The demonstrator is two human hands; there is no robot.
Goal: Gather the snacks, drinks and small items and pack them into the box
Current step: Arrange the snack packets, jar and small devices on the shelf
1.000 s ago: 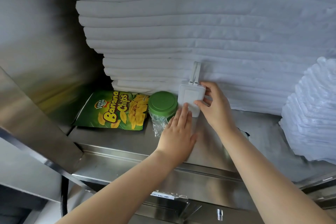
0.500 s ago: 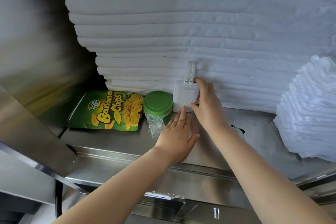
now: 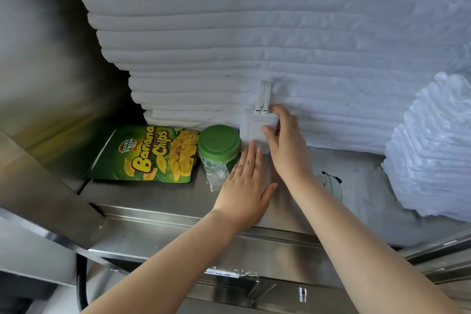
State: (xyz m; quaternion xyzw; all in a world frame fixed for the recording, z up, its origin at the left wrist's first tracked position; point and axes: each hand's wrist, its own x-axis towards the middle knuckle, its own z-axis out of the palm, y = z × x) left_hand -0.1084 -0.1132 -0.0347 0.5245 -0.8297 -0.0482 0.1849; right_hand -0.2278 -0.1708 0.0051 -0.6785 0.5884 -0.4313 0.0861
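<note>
Grips charger (image 3: 254,128) in right hand (image 3: 288,151), centre frame, thumb now slid onto its face, fingers over the top corner; still leans it on towels (image 3: 229,33). Lays left hand (image 3: 244,186) flat below, fingers straight, tips at its lower edge. Leaves jar (image 3: 219,140) and chips (image 3: 150,155), left of centre, untouched. Looks ready to lift; no box in view.
</note>
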